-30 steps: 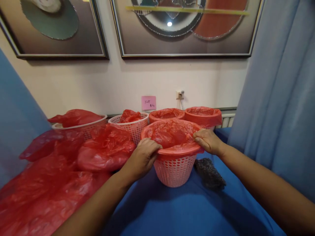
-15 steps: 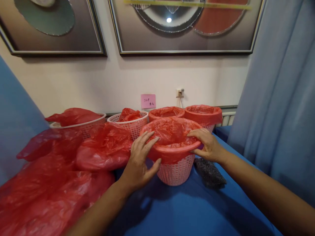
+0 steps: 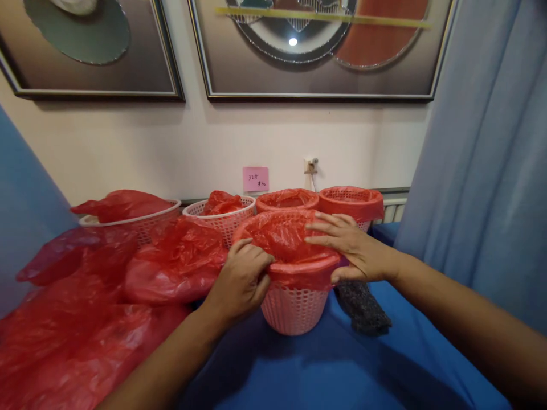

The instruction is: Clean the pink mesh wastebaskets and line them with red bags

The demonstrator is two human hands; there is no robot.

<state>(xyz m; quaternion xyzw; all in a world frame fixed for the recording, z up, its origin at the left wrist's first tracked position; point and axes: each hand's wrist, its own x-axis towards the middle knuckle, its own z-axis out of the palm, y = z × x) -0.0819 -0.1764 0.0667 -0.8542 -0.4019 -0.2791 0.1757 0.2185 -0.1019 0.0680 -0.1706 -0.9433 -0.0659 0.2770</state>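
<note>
In front of me a pink plastic basket [image 3: 294,313] with a perforated wall stands upright on the blue cloth. A red plastic bag [image 3: 284,236] lines it and is folded down over the rim. At the rim's left side my left hand [image 3: 244,276] is closed, its fingers curled over the bag-covered edge. On the opposite side my right hand [image 3: 348,245] lies with fingers stretched and apart over the rim, the thumb outside it. Whether the right palm presses on the bag is hard to see.
Loose red bags [image 3: 85,330] are heaped at the left. Behind stand more baskets [image 3: 220,219], some lined in red. A dark crumpled bundle [image 3: 365,307] lies right of the basket on the blue cloth [image 3: 325,376]. A blue curtain [image 3: 478,159] hangs at the right.
My left hand has gone from spread fingers to closed on the rim. The basket has shifted slightly left and nearer to me. My right hand's fingers have moved left across the rim.
</note>
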